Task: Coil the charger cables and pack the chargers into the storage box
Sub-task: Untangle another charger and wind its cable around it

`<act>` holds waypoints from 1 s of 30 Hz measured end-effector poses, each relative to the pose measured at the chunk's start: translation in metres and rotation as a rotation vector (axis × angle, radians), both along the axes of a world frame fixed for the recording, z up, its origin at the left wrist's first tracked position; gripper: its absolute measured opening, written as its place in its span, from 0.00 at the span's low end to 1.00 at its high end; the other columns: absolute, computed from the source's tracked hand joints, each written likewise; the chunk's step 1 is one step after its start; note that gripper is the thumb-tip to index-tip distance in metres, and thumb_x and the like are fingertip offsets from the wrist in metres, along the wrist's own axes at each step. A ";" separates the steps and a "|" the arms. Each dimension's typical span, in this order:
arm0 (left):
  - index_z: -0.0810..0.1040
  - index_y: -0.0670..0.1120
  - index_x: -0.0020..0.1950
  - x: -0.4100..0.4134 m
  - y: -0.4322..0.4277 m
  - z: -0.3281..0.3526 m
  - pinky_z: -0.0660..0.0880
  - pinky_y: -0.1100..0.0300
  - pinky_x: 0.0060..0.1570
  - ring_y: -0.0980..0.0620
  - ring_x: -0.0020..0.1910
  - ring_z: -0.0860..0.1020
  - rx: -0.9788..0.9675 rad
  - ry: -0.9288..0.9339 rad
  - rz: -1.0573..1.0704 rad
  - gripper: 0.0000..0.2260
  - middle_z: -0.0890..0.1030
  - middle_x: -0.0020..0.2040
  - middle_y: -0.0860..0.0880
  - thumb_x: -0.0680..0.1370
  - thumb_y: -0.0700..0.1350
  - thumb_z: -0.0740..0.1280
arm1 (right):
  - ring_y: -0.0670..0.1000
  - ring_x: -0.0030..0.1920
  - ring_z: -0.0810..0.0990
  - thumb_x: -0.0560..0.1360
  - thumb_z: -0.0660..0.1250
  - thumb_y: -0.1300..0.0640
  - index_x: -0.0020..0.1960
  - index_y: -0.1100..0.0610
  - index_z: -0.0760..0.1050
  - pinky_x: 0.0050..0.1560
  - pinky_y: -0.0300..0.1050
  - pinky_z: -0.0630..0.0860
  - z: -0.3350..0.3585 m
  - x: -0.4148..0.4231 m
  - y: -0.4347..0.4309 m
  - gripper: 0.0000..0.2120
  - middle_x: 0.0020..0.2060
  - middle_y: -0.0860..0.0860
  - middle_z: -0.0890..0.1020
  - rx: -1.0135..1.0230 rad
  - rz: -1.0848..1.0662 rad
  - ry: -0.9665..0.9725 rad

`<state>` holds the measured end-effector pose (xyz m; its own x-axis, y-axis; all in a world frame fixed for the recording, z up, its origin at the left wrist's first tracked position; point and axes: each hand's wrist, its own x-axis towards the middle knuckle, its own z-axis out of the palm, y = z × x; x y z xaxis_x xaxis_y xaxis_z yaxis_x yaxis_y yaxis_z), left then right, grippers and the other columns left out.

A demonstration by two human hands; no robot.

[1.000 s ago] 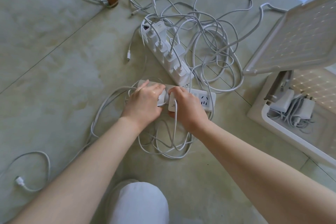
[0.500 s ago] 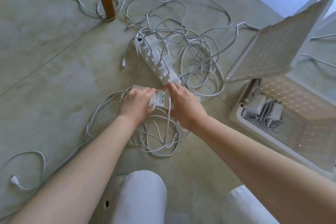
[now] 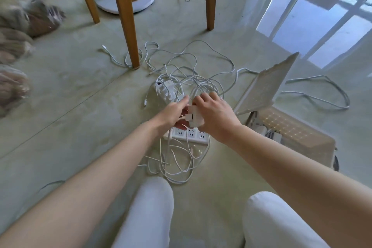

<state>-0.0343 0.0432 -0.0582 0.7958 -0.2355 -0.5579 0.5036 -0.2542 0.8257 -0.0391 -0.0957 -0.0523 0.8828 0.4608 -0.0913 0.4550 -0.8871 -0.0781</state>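
The charger (image 3: 194,116) is out of its socket. A second ago it sat plugged into the near power strip (image 3: 190,133), with both our hands pressed down on it. Now our right hand (image 3: 216,116) holds it in the air, prongs showing, the fingers (image 3: 205,97) curled round its body. Our left hand (image 3: 171,113) meets it from the other side with the forefinger stretched out. We cannot tell whether those fingers pinch the cable or only touch the plug.

Directly under the fingers lies the near power strip, its visible sockets bare. Below it, toward our knees, the loose cable loops (image 3: 177,165) lie tangled on the floor. We cannot pick out which strand belongs to this charger. Beyond the fingertips, a second power strip (image 3: 166,88) carries more chargers. To the right of our right hand stands the storage box (image 3: 302,141), its lid (image 3: 265,84) raised.

We judge the unplugging done. Coiling this charger's cable comes next, then the box.
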 end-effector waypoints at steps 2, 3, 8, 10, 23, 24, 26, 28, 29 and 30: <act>0.75 0.45 0.45 -0.009 -0.003 0.022 0.73 0.61 0.31 0.48 0.31 0.77 -0.032 -0.019 -0.054 0.17 0.79 0.38 0.46 0.82 0.54 0.53 | 0.56 0.51 0.74 0.57 0.79 0.57 0.55 0.60 0.73 0.52 0.45 0.72 0.016 -0.004 -0.002 0.29 0.50 0.55 0.77 0.002 0.008 -0.117; 0.74 0.45 0.46 -0.012 -0.004 0.031 0.73 0.62 0.30 0.48 0.31 0.77 -0.040 -0.026 -0.071 0.15 0.79 0.39 0.46 0.82 0.54 0.55 | 0.57 0.48 0.76 0.53 0.79 0.60 0.51 0.61 0.75 0.49 0.46 0.74 0.022 -0.006 -0.003 0.28 0.46 0.55 0.78 0.023 0.000 -0.161; 0.75 0.47 0.48 -0.026 0.004 0.076 0.77 0.53 0.41 0.45 0.38 0.80 -0.004 -0.101 -0.148 0.14 0.80 0.42 0.44 0.78 0.57 0.60 | 0.57 0.47 0.74 0.54 0.74 0.64 0.52 0.60 0.77 0.49 0.49 0.76 0.056 -0.027 -0.010 0.26 0.46 0.55 0.77 0.184 0.016 -0.249; 0.76 0.47 0.50 -0.034 0.007 0.095 0.78 0.49 0.45 0.46 0.39 0.79 0.004 -0.143 -0.182 0.14 0.80 0.43 0.44 0.77 0.57 0.62 | 0.57 0.50 0.73 0.56 0.73 0.64 0.56 0.59 0.76 0.53 0.49 0.74 0.073 -0.037 -0.011 0.27 0.50 0.54 0.77 0.246 -0.003 -0.228; 0.73 0.38 0.58 -0.088 -0.012 0.162 0.77 0.64 0.29 0.53 0.30 0.77 -0.090 -0.150 0.173 0.15 0.78 0.38 0.45 0.79 0.47 0.65 | 0.57 0.56 0.76 0.80 0.58 0.55 0.62 0.64 0.68 0.51 0.44 0.74 0.120 -0.108 0.008 0.16 0.57 0.59 0.76 0.867 -0.620 0.482; 0.72 0.37 0.58 -0.093 -0.013 0.164 0.77 0.64 0.27 0.53 0.30 0.77 -0.152 -0.104 0.238 0.15 0.78 0.37 0.44 0.79 0.48 0.65 | 0.57 0.51 0.79 0.81 0.54 0.54 0.58 0.66 0.71 0.47 0.42 0.76 0.121 -0.113 0.011 0.16 0.54 0.62 0.78 0.957 -0.596 0.644; 0.72 0.38 0.56 -0.100 -0.014 0.169 0.74 0.65 0.23 0.53 0.28 0.76 -0.247 -0.045 0.346 0.16 0.76 0.35 0.44 0.78 0.49 0.65 | 0.53 0.41 0.81 0.82 0.48 0.53 0.57 0.70 0.72 0.41 0.35 0.78 0.126 -0.124 0.013 0.22 0.47 0.64 0.81 1.138 -0.496 0.881; 0.72 0.39 0.53 -0.105 -0.012 0.174 0.70 0.66 0.21 0.54 0.25 0.75 -0.322 -0.015 0.430 0.15 0.76 0.34 0.45 0.77 0.51 0.66 | 0.48 0.31 0.80 0.82 0.47 0.48 0.49 0.66 0.76 0.35 0.34 0.78 0.136 -0.134 0.011 0.25 0.31 0.55 0.81 1.174 -0.406 0.994; 0.73 0.40 0.50 -0.107 -0.009 0.175 0.68 0.67 0.19 0.55 0.24 0.73 -0.364 -0.002 0.463 0.14 0.75 0.34 0.46 0.77 0.51 0.65 | 0.46 0.26 0.78 0.81 0.47 0.46 0.43 0.62 0.76 0.32 0.34 0.77 0.139 -0.137 0.008 0.25 0.25 0.51 0.78 1.128 -0.367 0.995; 0.72 0.41 0.48 -0.109 -0.006 0.178 0.66 0.67 0.18 0.56 0.23 0.72 -0.408 0.013 0.487 0.14 0.74 0.33 0.47 0.77 0.52 0.65 | 0.45 0.24 0.74 0.81 0.48 0.46 0.40 0.59 0.76 0.32 0.35 0.77 0.140 -0.140 0.005 0.24 0.22 0.48 0.73 1.052 -0.316 0.966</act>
